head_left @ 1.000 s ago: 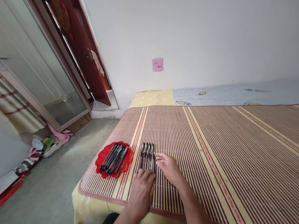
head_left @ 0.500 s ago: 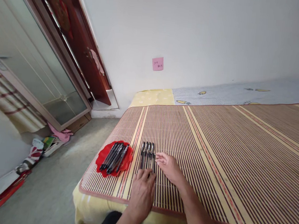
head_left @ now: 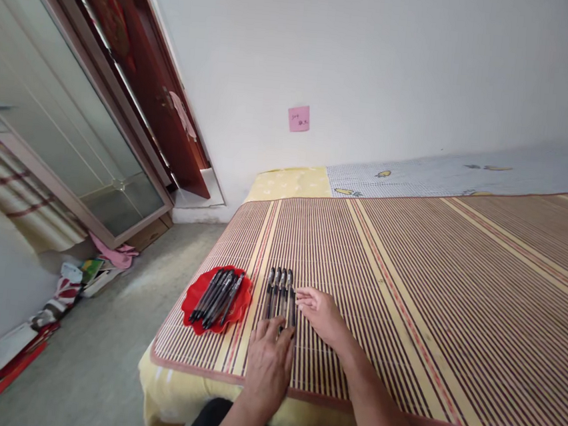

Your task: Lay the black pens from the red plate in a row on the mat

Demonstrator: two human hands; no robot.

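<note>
Several black gel pens with clear barrels and black caps lie side by side on the bamboo mat, caps pointing away from me. My left hand rests palm down at their near ends, its fingers a little apart and touching them. Those lower ends are hidden under the fingertips. Beside the rightmost pen is my right hand, with fingers stretched toward it and nothing visibly held. To the left, a red scalloped plate carries a pile of similar black pens.
The mat covers a bed with a yellow sheet hanging over its near edge. A pink note sticks to the white wall behind. On the floor at left are shoes and bags, near a glass door.
My left hand has shifted very slightly left, and its thumb side sits a little further from the pens. The right hand and the pens stay almost where they were.
</note>
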